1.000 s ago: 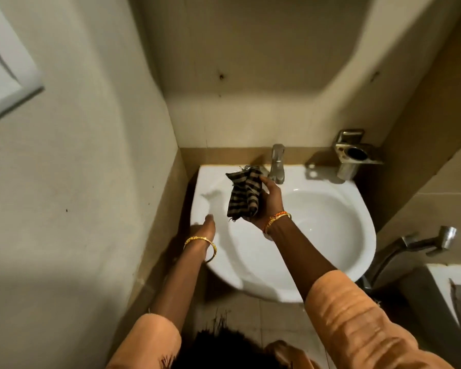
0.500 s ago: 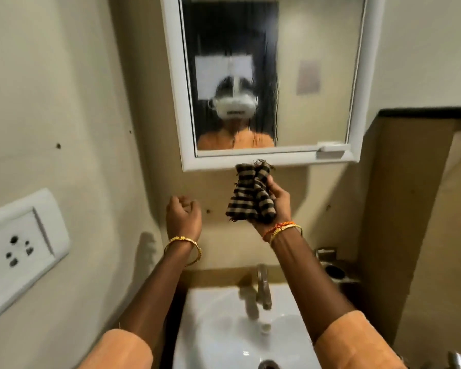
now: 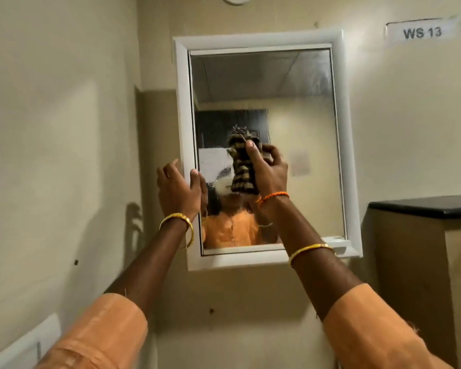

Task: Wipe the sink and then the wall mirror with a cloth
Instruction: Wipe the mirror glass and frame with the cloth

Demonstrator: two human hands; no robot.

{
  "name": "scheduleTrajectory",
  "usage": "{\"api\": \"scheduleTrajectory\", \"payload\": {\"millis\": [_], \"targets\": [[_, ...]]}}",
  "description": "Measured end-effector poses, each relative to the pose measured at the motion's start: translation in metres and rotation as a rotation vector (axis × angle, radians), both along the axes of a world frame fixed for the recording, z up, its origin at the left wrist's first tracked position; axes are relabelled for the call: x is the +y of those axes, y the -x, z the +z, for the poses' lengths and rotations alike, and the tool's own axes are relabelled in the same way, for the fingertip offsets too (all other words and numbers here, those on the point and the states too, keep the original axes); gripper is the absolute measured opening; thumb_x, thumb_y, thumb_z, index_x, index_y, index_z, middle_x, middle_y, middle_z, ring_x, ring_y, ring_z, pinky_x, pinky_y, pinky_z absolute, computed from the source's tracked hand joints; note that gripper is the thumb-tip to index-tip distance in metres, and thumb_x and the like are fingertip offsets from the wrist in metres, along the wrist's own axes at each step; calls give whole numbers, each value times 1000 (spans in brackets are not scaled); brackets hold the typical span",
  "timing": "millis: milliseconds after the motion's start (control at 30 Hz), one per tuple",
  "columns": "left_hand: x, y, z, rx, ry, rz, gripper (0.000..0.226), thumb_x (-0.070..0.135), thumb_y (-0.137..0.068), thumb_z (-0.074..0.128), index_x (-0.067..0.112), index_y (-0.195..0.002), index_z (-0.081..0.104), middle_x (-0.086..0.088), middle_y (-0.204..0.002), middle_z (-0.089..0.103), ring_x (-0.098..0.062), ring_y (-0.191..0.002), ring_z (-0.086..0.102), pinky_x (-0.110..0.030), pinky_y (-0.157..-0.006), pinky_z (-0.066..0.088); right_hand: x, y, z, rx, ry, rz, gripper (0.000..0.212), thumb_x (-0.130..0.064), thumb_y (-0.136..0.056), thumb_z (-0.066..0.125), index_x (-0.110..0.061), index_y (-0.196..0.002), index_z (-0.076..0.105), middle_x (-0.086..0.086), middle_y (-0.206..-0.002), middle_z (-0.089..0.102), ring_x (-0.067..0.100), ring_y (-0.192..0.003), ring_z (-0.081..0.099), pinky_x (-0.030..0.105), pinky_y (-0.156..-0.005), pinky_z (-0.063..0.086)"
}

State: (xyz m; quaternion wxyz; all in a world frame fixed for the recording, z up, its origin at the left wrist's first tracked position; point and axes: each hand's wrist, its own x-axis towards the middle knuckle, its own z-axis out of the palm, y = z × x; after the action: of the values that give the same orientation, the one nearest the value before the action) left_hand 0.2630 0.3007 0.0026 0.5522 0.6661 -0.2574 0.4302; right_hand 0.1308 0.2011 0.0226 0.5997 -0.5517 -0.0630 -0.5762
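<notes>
Now we hold the checked cloth (image 3: 242, 169) bunched in our right hand (image 3: 270, 173), fingers (image 3: 273, 153) curled round it with the thumb across its front, up against the glass of the wall mirror (image 3: 304, 123) at the centre of the frame. Our left hand (image 3: 178, 189) rests at the mirror's white frame (image 3: 183, 102), left of centre, fingers loosely bent and holding nothing, the thumb touching the inner edge of the frame. Both wrists carry gold bangles (image 3: 177, 218), and orange sleeves (image 3: 101, 334) fill the lower corners. A label (image 3: 422, 31) reading WS 13 sits upper right, and a dark-topped cabinet (image 3: 423, 206) stands at the right edge.
</notes>
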Motion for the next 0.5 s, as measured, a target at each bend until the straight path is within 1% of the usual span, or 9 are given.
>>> {"api": "scheduleTrajectory", "payload": {"millis": [67, 100, 167, 233, 267, 300, 367, 433, 500], "targets": [[2, -2, 27, -4, -17, 14, 53, 39, -90, 50, 5, -130, 41, -17, -135, 44, -33, -123, 45, -44, -97, 43, 4, -3, 21, 16, 82, -162, 27, -31, -83, 69, -14, -101, 58, 9, -96, 68, 21, -87, 68, 31, -75, 59], [3, -4, 39, -3, -30, 25, 55, 41, -90, 50, 5, -130, 41, -17, -135, 43, -34, -124, 44, -45, -98, 43, 6, -4, 30, 18, 110, -237, 30, -32, -83, 69, -12, -102, 59, 8, -98, 67, 20, -89, 67, 29, -77, 58], [3, -7, 59, 7, -56, 39, 56, 42, -90, 50, 4, -130, 41, -19, -136, 42, -36, -125, 43, -45, -99, 41, 7, -9, 45, -22, 180, -403, 33, -33, -83, 69, -9, -104, 60, 8, -101, 66, 17, -89, 64, 19, -74, 54], [1, -9, 73, 13, -71, 45, 56, 43, -91, 49, 5, -130, 41, -18, -137, 42, -35, -126, 42, -44, -98, 40, 7, -14, 56, -70, 260, -566, 32, -31, -83, 69, -8, -104, 62, 10, -105, 63, 13, -88, 58, 5, -67, 44], [-1, -9, 78, 9, -71, 52, 56, 44, -91, 49, 6, -130, 41, -17, -137, 42, -35, -126, 43, -44, -98, 41, 5, -17, 59, -83, 297, -627, 32, -30, -83, 69, -9, -105, 63, 11, -107, 61, 11, -88, 56, 3, -65, 40], [-4, -10, 83, -4, -59, 59, 56, 46, -90, 49, 7, -130, 41, -16, -137, 42, -34, -125, 43, -45, -97, 41, 2, -22, 64, -92, 330, -685, 31, -30, -83, 69, -10, -105, 63, 11, -108, 60, 12, -89, 57, 6, -65, 41], [-12, -9, 94, -38, -16, 72, 57, 48, -90, 47, 8, -130, 41, -15, -137, 43, -32, -124, 44, -43, -95, 43, -3, -29, 74, -95, 363, -784, 29, -31, -82, 69, -14, -106, 65, 10, -108, 58, 19, -92, 61, 20, -68, 48], [-21, -8, 109, -66, 31, 93, 56, 49, -91, 44, 9, -131, 42, -15, -136, 44, -30, -123, 45, -40, -93, 44, -11, -37, 86, -114, 365, -848, 29, -32, -82, 68, -15, -105, 66, 10, -108, 57, 25, -94, 61, 31, -72, 54], [-26, -8, 124, -79, 78, 112, 55, 47, -92, 43, 11, -133, 42, -15, -138, 44, -30, -125, 44, -38, -95, 42, -19, -44, 101, -150, 403, -909, 30, -32, -83, 67, -14, -106, 65, 12, -106, 57, 28, -94, 61, 35, -70, 56]]}}
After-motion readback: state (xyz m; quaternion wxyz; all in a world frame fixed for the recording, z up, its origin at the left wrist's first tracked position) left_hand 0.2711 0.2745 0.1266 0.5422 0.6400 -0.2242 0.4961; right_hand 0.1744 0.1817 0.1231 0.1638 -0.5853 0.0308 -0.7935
